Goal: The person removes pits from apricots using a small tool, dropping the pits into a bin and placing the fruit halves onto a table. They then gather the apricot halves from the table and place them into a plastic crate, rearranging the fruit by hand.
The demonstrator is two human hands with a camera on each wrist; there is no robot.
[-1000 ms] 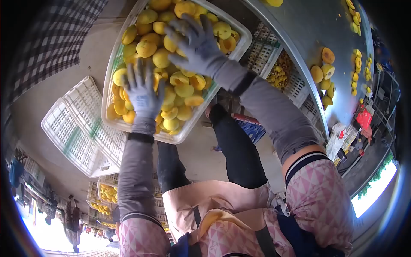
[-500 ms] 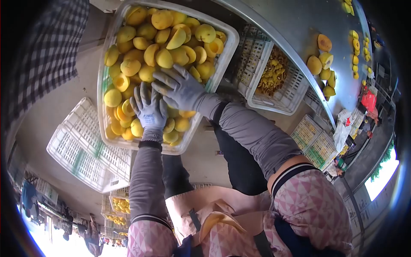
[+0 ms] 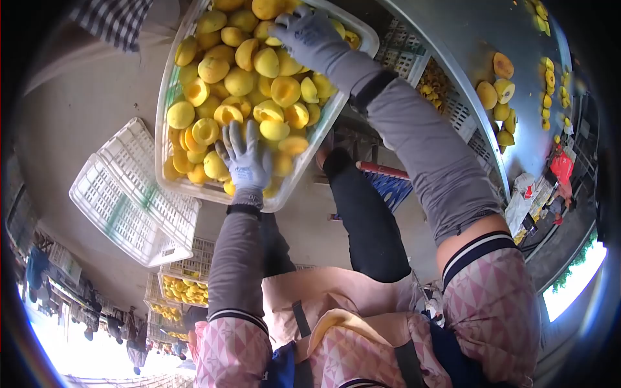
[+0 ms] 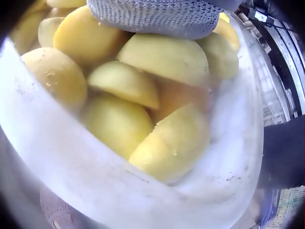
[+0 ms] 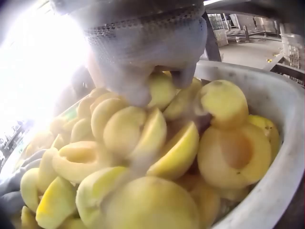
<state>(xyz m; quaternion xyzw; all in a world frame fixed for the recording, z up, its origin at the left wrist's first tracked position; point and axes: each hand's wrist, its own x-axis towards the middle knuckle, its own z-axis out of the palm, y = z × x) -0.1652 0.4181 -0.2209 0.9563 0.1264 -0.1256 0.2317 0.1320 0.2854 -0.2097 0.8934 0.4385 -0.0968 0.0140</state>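
A white plastic crate (image 4: 114,186) holds a heap of yellow peach halves (image 3: 239,81), several with the pit hollow facing up. My gloved left hand (image 3: 248,165) rests on the peaches by the crate's near edge, fingers extended and slightly spread. In the left wrist view, its knitted glove (image 4: 157,16) lies over the top of the heap. Toward the far right corner, my gloved right hand (image 3: 310,39) reaches over the pile. Its fingers (image 5: 131,88) point down among the peach halves in the right wrist view, their tips partly hidden.
White crates (image 3: 129,194) lean together on the floor at left. To the right, a metal table (image 3: 440,32) bears more peach halves (image 3: 504,90). Beneath its edge stands a crate of brownish scraps (image 3: 433,87). Filled crates (image 3: 184,290) stand behind at lower left.
Half a second ago both hands were close together over the near part of the heap. Since then my right hand has moved to the far right, and my left has shifted slightly right.
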